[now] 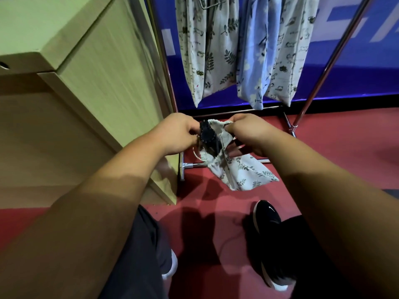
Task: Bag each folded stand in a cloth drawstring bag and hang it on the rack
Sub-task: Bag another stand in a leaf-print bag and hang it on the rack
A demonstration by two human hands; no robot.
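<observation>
Mid-frame, our left hand (176, 134) pinches the stand (210, 139), half inside the bag (244, 172). Our right hand (248, 134) grips its rim. More bags (209, 50) hang at the top.

Black folded stand (208, 135) half inside leaf-print cloth drawstring bag (237, 169), bagged ones hanging on metal rack (319, 74)

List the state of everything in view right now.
Folded stand: partly inside bag, top end sticking out.
Leaf-print drawstring bag: mouth open, held up, not hung.
Left hand: pinches the stand.
Right hand: pinches the bag's rim.
Hanging bags: on the rack, tops out of view.
</observation>
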